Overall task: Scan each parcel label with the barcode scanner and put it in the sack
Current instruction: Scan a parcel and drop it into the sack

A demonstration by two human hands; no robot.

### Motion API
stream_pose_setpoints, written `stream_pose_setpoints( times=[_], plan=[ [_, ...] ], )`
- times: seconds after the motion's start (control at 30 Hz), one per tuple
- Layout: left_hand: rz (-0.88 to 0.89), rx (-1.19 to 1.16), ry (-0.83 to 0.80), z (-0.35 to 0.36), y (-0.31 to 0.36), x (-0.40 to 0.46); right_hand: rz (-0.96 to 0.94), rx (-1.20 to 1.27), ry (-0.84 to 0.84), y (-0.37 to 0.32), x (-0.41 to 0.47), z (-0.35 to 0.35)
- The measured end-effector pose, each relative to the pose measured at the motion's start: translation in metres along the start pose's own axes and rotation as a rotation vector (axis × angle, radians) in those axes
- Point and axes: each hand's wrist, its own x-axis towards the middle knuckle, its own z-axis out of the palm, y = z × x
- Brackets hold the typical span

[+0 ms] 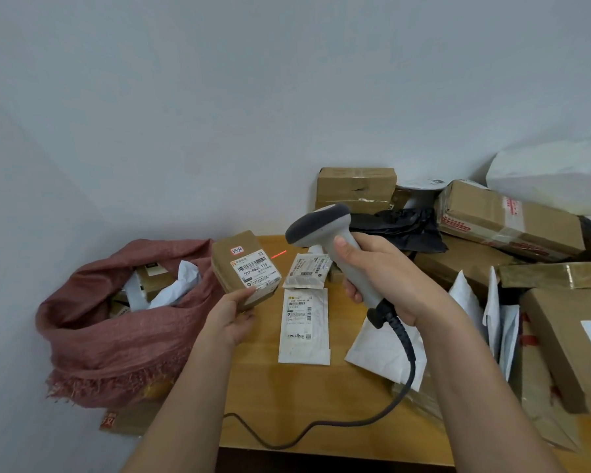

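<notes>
1. A wooden desk (321, 397) stands against a plain pale wall (219, 97); cardboard boxes (509, 216) and white mailers (382, 349) crowd its right side.
2. The left hand (231, 317) grips a small brown parcel (244, 268) above the desk's left edge; its label (255, 268) reads "507-P802 T70".
3. The right hand (381, 271) is curled round the grey barcode scanner (335, 247), and a red line falls on the desk just beside the parcel.
4. The reddish sack (116, 336) sits open off the desk's left edge, parcels inside.
</notes>
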Motion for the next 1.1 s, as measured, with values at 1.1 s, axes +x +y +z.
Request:
stream_pose_setpoints(
  times=[1.1],
  plan=[
    [0.252,-0.543,0.11,-0.069,0.051,0.004,0.068,0.283,0.005,0.001,0.024,0.04]
  ],
)
